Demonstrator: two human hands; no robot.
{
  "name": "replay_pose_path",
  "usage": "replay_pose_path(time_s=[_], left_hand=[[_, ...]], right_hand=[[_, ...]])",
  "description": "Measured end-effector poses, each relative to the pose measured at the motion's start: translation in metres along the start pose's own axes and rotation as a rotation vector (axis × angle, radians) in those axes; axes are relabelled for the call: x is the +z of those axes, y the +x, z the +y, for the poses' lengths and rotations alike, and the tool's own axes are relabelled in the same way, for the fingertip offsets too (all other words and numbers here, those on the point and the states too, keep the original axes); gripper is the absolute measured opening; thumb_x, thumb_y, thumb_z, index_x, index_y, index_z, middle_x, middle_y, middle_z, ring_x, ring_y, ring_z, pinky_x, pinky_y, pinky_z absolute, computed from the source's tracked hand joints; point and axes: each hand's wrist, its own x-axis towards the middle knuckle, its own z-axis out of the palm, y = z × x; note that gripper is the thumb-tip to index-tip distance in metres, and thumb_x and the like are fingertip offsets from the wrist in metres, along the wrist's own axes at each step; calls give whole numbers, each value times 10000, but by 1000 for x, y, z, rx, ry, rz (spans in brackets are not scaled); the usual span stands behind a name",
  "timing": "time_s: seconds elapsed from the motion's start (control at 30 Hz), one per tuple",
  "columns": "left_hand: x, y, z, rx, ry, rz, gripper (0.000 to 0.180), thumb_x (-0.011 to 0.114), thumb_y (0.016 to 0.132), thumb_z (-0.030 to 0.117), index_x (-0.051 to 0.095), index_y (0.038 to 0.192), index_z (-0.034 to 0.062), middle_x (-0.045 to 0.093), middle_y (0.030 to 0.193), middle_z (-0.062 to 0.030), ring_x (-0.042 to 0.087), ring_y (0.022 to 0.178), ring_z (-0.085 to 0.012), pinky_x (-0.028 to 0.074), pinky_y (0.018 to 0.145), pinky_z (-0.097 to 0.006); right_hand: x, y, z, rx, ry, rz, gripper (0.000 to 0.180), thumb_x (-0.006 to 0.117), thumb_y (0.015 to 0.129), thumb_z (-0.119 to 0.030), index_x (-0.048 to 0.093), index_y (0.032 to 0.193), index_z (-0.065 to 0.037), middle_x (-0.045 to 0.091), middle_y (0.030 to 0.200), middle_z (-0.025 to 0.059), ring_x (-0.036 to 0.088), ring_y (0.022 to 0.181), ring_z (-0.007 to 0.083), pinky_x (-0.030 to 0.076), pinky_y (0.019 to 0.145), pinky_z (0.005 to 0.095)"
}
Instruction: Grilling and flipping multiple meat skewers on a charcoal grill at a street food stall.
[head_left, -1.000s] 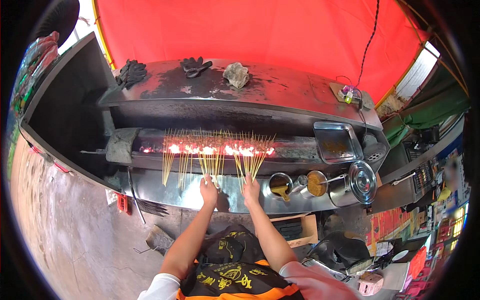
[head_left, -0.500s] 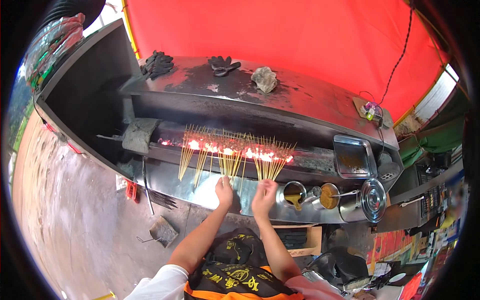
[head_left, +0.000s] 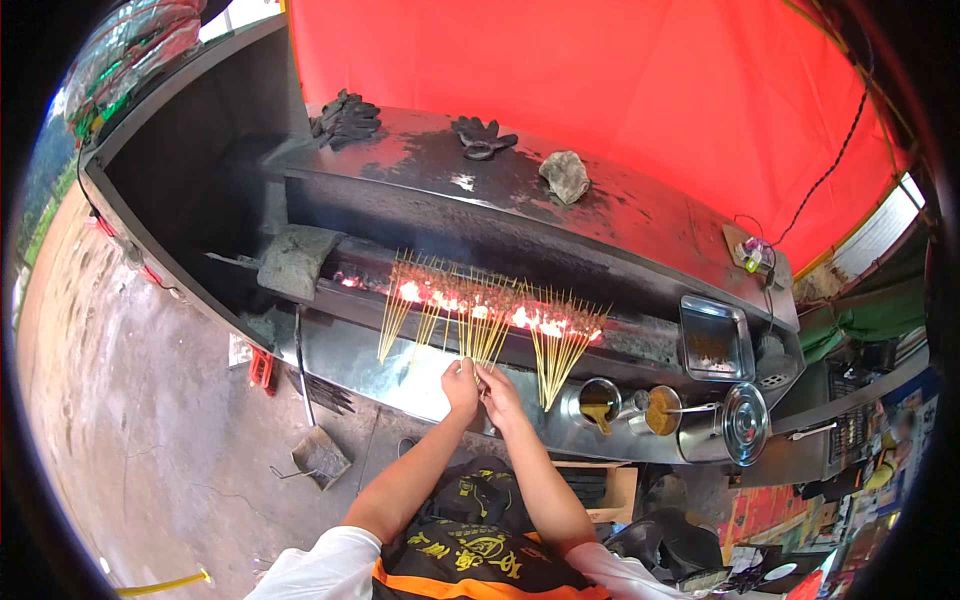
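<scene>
because coals glow mid-frame, the left hand pinches skewers by bare ends, likely dodging heat, the right hand curled, finger grip unclear.

Light: diffuse daylight, moderately bright. Red sheet, evenly lit, strongly saturated; red reflection on steel top.
Second source: coals, orange-pink, hottest spots burnt out to near-white.
Glare: white patch on ledge, left of left hand, surface detail lost. Small highlights on tray and lid.
Overexposure: gap at upper left, blank white; left sleeve, pale.
Shadow: box interior, deep, little detail.
Distortion: fisheye; straight edges bowed, most toward rim; corners black, bluish-purple fringe.
Focus: skewers fairly crisp; clutter at far right soft, smeared.
</scene>
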Motion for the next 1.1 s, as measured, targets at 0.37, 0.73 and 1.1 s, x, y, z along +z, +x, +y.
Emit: replay_pose_path(time_s=[0.37,0.73,1.1], left_hand=[[-4,19,-25,166,-18,-46,327,525,934,295,556,777,10,498,556,-18,403,466,-68,314,424,-264],[7,6,-4,56,49,-92,286,526,922,245,545,766,6,593,581,-76,461,416,-84,345,381,-270],[-3,7,-1,131,248,-61,352,512,911,256,588,726,-33,599,584,-136,558,428,-159,442,448,-321]], right_hand=[[16,4,13,-300,-135,373,133,481,927,-174,527,870,-63,429,625,-22,409,507,68,315,443,236],[8,-2,1,-269,-153,485,181,472,944,-227,507,879,-62,413,629,-25,414,536,73,347,487,241],[6,11,6,-121,81,183,176,668,840,-244,588,843,-88,593,743,-6,502,592,82,367,538,221]])
